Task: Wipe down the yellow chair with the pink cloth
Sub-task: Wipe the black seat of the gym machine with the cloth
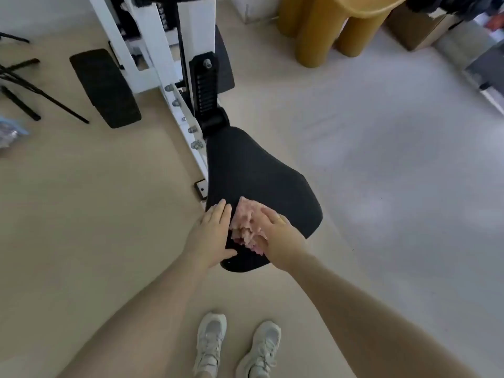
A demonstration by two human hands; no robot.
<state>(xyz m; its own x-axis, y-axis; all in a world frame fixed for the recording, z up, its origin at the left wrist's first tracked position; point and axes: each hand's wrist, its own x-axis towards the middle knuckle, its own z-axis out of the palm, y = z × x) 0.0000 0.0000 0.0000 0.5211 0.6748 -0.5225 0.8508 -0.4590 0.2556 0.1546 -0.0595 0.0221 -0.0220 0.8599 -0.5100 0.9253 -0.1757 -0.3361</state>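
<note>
A crumpled pink cloth (246,223) lies on the near end of a black padded seat (256,173). My right hand (278,236) rests on the cloth's right side, fingers closed over it. Just left of the cloth, my left hand (211,233) lies flat on the seat's near left edge with its fingers apart and nothing in it. The yellow chair (324,25) stands at the top of the view, far beyond the seat; only its thick round legs and the underside of its seat show.
The black seat belongs to a white exercise machine frame (163,50) with black footplates (105,88). Black tripod legs (32,88) lie on the floor at left. Cardboard boxes (414,28) sit right of the chair. My white shoes (237,345) stand below the seat.
</note>
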